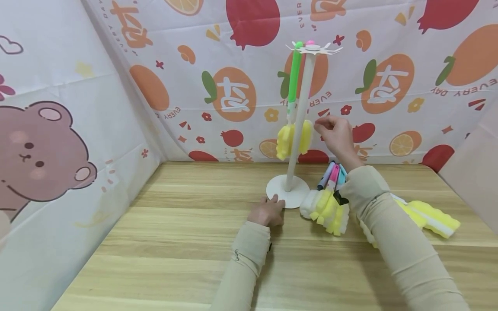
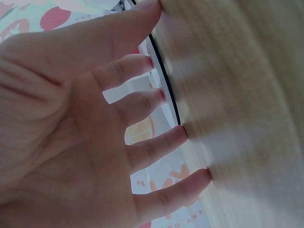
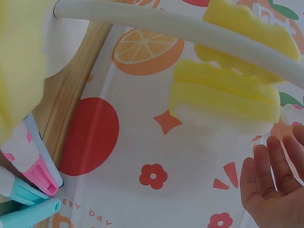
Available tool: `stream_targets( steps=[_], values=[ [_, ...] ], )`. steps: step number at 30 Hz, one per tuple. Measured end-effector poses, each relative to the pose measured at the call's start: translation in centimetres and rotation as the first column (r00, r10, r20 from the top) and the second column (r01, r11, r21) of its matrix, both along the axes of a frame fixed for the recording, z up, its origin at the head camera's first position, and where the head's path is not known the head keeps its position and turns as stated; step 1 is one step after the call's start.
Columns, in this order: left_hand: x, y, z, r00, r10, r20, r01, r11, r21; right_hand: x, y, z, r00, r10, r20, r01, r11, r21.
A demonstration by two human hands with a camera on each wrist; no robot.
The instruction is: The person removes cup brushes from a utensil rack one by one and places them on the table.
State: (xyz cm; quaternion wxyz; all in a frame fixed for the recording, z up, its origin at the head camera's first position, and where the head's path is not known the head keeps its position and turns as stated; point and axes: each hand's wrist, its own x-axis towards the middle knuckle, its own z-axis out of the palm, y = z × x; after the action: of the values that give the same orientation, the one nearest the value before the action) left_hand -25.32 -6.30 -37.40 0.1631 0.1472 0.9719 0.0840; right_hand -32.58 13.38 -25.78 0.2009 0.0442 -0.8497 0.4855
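A white stand point(image 1: 299, 125) with a round base point(image 1: 278, 190) and a ring of hooks point(image 1: 313, 49) on top stands on the table. A green-handled sponge brush point(image 1: 294, 75) hangs from it, sponge down. Behind the pole hangs a second sponge brush point(image 1: 307, 138) with a pink top, its handle mostly hidden. My left hand point(image 1: 267, 211) touches the base's front edge; in the left wrist view its fingers point(image 2: 156, 152) are spread. My right hand point(image 1: 337, 136) is just right of the second brush's yellow sponge. The right wrist view shows that hand point(image 3: 278, 183) holding nothing, near a yellow sponge point(image 3: 223, 95).
Sponge brushes point(image 1: 327, 205) with purple, pink and turquoise handles lie in a pile right of the base. More yellow and white sponge brushes point(image 1: 435, 218) lie further right, partly behind my right forearm. A fruit-print cloth point(image 1: 233, 34) rises behind the wooden table point(image 1: 175, 242).
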Motion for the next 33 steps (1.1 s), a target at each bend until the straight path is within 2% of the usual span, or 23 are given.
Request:
stream_targets(
  steps=[7,15,29,33],
  values=[
    [0.0,0.0,0.1,1.0,0.01,0.009,-0.01,1.0,-0.004,-0.2,-0.5,0.4,1.0,0.029,0.006,-0.029,0.999,-0.017],
    [-0.1,0.0,0.1,1.0,0.006,0.014,-0.005,1.0,-0.01,-0.4,-0.8,0.6,1.0,0.027,-0.004,-0.027,0.999,-0.043],
    [-0.1,0.0,0.0,1.0,0.006,0.018,-0.006,1.0,-0.004,-1.3,-1.4,1.0,0.997,0.081,0.018,-0.078,0.989,-0.128],
    [0.0,0.0,0.1,1.0,0.004,0.01,-0.004,1.0,-0.005,-1.6,-1.7,1.5,0.993,0.117,0.012,-0.114,0.981,-0.155]
  ],
)
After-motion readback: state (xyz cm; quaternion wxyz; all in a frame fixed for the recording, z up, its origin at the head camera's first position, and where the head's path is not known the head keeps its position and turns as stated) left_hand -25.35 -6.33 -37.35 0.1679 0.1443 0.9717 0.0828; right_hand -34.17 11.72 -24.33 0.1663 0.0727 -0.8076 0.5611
